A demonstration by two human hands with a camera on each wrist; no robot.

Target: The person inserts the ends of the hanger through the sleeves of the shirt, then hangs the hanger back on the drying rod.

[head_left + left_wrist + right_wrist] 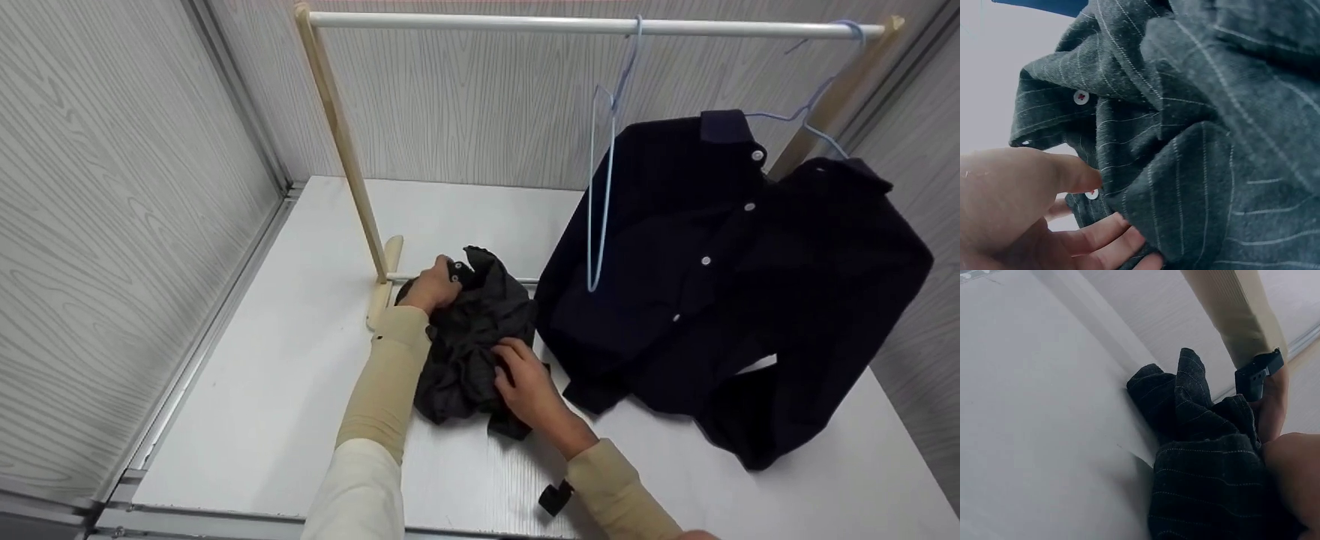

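Note:
A crumpled dark pinstriped shirt [480,322] with small white buttons lies bunched on the white table. My left hand [435,286] pinches its far left part beside the buttons. The left wrist view shows the thumb of that hand [1027,197] on the cloth near a button [1092,194], with the fingers partly behind the fabric. On the shirt's near right side, my right hand [531,386] holds a bunched part between thumb and fingers. The right wrist view shows folded cloth [1207,484] beside that hand [1294,478], its fingertips hidden.
A rack with a white rail [480,23] and wooden posts [341,142] stands over the white table [247,390]. A bare light blue hanger [606,187] hangs from the rail. To its right, a navy shirt [675,225] hangs on another blue hanger [810,105], reaching the tabletop.

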